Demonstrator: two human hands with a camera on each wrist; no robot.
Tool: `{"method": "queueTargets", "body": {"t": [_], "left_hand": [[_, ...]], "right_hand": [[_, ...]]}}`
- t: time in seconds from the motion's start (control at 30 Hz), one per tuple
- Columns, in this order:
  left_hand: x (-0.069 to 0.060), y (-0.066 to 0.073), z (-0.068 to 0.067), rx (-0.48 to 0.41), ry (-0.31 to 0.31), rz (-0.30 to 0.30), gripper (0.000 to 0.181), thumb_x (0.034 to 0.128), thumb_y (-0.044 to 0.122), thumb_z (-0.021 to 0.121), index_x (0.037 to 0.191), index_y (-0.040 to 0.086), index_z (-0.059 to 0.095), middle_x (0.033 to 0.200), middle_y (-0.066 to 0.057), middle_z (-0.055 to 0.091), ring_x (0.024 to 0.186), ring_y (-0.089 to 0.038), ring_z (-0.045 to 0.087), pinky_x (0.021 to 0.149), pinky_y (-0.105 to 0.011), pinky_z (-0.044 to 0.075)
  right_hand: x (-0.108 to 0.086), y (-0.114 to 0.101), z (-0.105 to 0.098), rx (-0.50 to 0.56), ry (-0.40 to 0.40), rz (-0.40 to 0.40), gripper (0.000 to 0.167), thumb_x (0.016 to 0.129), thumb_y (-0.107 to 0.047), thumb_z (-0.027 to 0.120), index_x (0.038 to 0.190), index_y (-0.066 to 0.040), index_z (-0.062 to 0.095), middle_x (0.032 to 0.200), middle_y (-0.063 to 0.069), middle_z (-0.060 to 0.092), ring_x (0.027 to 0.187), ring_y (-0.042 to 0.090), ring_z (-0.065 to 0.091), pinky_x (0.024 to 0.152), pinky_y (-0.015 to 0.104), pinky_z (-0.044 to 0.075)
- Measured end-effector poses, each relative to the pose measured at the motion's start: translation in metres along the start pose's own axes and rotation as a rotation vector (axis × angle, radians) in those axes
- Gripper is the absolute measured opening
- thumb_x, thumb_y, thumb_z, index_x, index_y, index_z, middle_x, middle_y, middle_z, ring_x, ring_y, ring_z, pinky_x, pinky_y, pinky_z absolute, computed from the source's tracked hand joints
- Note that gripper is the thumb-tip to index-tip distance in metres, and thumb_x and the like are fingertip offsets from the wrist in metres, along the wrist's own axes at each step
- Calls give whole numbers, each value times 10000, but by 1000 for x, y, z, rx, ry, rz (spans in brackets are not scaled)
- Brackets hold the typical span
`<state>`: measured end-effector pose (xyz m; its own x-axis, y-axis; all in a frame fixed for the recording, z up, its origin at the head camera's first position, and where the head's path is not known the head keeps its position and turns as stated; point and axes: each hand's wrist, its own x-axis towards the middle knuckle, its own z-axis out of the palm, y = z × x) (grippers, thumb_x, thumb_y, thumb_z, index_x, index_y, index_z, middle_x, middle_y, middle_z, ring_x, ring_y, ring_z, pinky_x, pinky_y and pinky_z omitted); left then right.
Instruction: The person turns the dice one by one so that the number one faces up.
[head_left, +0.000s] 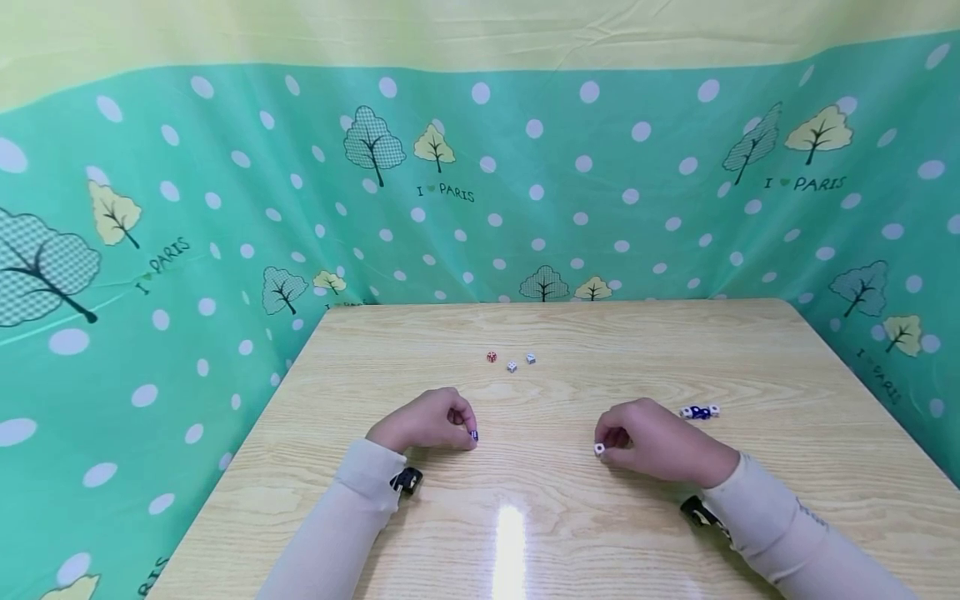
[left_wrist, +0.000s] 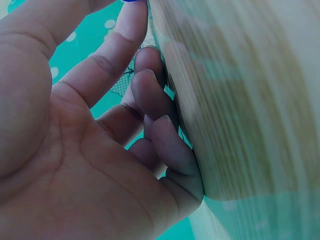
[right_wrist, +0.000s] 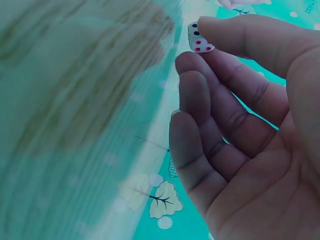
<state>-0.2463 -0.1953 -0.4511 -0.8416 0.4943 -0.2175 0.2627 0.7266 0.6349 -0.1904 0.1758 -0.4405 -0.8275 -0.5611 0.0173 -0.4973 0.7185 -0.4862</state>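
Observation:
Thumb and index finger of my left hand (head_left: 430, 421) pinch a small blue die (head_left: 474, 435) at the tabletop. Only a sliver of blue shows at the top edge of the left wrist view, above the curled fingers (left_wrist: 154, 97). My right hand (head_left: 658, 442) pinches a white die (right_wrist: 201, 44) between thumb and index finger, low over the table. Black pips and red pips show on its faces in the right wrist view. Just beyond the right hand lies a short row of dice, with blue dice (head_left: 700, 412) between a white die (head_left: 686, 412) and another white die (head_left: 714, 410).
Farther back on the wooden table (head_left: 405, 350) lie a red die (head_left: 491, 357) and two white dice (head_left: 512, 367). A green dotted curtain (head_left: 450, 200) with printed trees hangs behind the table and along its sides.

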Motion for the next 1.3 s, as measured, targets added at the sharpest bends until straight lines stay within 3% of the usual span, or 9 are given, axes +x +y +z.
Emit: {"method": "queueTargets", "body": {"t": [0.47,1.03,1.3], "left_hand": [[1,0,0,9,-1,-1,165,805,230,886,817,217,723,939,-16,580,866,-184,514,735,-338,437],[0,-1,1,9,2,14,165,808,226,884,810,215,720,932,-13,583,854,-181,516,725,-334,438],[0,-1,1,8,0,19,168,808,224,885,807,213,718,915,-9,588,844,-180,516,710,-331,440]], "right_hand": [[0,8,0,95,-15,21,125,889,-177,819,892,-270,736,778,-135,633,700,50,567,618,238,504],[1,9,2,51,-15,7,153,885,-135,806,879,-269,732,752,-139,607,676,40,541,598,237,485],[0,7,3,-29,-5,18,127,866,-213,829,914,-284,735,732,-155,579,654,19,516,597,224,467]]}}
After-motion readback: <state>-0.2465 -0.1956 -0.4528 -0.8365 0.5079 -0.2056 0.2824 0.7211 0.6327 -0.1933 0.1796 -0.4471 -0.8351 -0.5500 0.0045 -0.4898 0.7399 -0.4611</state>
